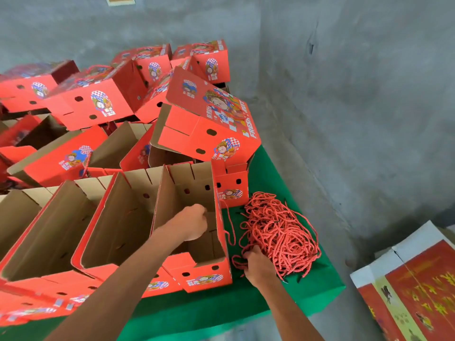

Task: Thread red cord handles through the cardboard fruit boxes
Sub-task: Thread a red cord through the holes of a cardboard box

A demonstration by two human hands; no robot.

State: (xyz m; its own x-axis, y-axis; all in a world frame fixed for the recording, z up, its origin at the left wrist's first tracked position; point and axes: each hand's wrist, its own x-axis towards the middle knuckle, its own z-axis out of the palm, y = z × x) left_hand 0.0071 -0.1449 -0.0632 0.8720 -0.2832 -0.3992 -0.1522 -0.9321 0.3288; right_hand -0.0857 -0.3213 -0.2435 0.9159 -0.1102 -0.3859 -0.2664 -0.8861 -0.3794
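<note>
— Cord [279, 233] first: where is it?

— Heaped in a red tangle on the green bench [270, 301], just right of the open box [197, 242]. One strand hangs down the box's right wall; I'd guess it runs through a hole there, though the view is too soft to be sure.

— And the hands?

— Left hand [190, 222] is down inside the box, fingers curled near that wall; whether its grip has the cord end I cannot tell. Right hand [256, 264] pinches strands at the near edge of the heap.

— Beyond that?

— More open boxes to the left, finished ones stacked behind, concrete walls around.

— What could go wrong?

— Pulling one cord may drag the whole knot along, since the strands are badly tangled. A hard tug could also tear the cardboard hole or tip the box.
</note>
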